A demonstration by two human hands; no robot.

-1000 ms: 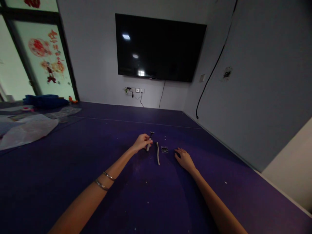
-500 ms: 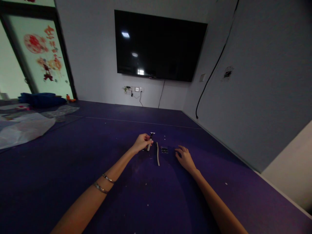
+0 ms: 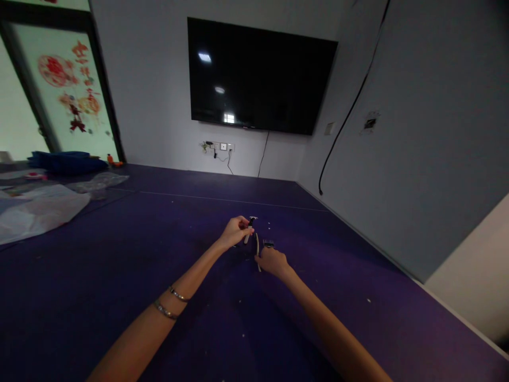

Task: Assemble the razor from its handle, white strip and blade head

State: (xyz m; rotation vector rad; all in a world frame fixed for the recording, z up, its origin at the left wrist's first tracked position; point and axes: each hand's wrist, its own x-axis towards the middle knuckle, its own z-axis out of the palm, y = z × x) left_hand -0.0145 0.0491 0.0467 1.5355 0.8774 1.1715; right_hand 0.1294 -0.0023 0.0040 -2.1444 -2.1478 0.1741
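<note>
My left hand point(image 3: 235, 232) is closed around a pale grey handle with a black neck and a white crossbar at its top, a T-headed razor by its shape point(image 3: 247, 236). It is held tilted, head up, just above the purple surface. My right hand point(image 3: 272, 261) has its fingers at a slim beige curved handle point(image 3: 257, 244) with a dark tip, which lies on the surface. The fingers seem pinched around its lower half and cover part of it. Right beyond those knuckles, a small dark pack point(image 3: 268, 243) is partly hidden.
Small white bits point(image 3: 269, 225) lie past the hands. Clear plastic sheeting point(image 3: 43, 212) and a blue cloth bundle point(image 3: 66, 162) are at the far left. A television point(image 3: 258, 74) hangs on the far wall; a black cable point(image 3: 342, 130) dangles along the right wall.
My right hand has moved left from beside the dark pack to the beige handle and closed on it. My left hand, still holding the razor, has shifted slightly right.
</note>
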